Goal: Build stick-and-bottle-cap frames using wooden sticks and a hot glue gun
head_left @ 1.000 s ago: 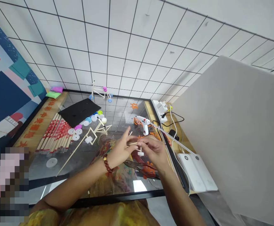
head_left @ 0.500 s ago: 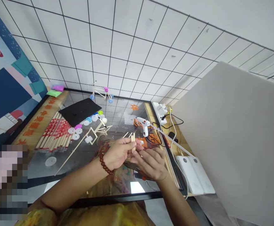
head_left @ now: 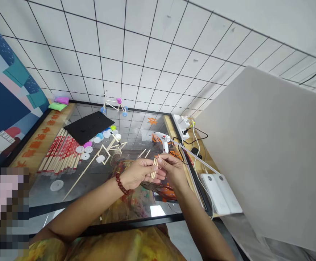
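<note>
Right hand (head_left: 173,171) raised, short sticks (head_left: 154,171) between left fingers (head_left: 149,169)

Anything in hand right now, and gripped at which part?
Yes, short sticks: the left hand pinches them around the middle between thumb and fingers, while the right hand's fingers are at their upper ends.

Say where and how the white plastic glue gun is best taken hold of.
Probably by its handle, coming from the near side: the glue gun lies with that grip towards the wearer, while the long translucent glue stick juts from its back to the right, making that side awkward.
</note>
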`<action>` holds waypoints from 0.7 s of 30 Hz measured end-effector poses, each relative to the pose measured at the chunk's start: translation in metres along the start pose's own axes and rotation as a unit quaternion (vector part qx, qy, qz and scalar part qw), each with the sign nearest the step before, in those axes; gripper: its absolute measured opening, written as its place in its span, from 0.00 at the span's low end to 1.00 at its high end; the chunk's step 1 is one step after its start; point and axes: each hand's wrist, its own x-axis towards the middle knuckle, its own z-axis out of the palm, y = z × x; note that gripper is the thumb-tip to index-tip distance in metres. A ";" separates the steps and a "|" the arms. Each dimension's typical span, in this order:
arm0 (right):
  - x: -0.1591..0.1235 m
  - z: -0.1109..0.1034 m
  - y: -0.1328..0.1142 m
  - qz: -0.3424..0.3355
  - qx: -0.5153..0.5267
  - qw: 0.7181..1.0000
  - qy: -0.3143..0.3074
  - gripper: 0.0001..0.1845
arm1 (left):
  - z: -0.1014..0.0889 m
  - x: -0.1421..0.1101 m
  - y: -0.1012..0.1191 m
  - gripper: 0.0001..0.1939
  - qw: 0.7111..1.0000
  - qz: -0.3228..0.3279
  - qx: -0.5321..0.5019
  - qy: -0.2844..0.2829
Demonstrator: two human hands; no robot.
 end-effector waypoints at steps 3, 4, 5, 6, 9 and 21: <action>-0.001 -0.003 0.002 0.004 0.014 1.000 0.004 0.06 | 0.000 0.000 0.000 0.28 1.000 0.000 -0.012 -0.002; -0.001 -0.004 0.003 0.001 0.013 1.000 0.003 0.05 | 0.000 0.000 -0.001 0.28 1.000 0.003 -0.014 -0.001; -0.002 -0.004 0.004 -0.002 0.013 1.000 0.001 0.05 | 0.000 0.001 -0.001 0.28 1.000 0.007 -0.014 0.002; -0.002 -0.004 0.005 -0.007 0.013 1.000 0.001 0.05 | 0.000 0.001 -0.002 0.28 1.000 0.013 -0.013 0.006; -0.002 -0.002 0.006 -0.020 0.006 1.000 0.005 0.04 | 0.000 0.003 -0.004 0.27 0.999 0.032 0.006 0.026; -0.071 -0.061 0.008 -0.057 -0.565 0.798 -0.204 0.22 | -0.009 0.004 0.006 0.17 0.993 0.096 -0.035 0.064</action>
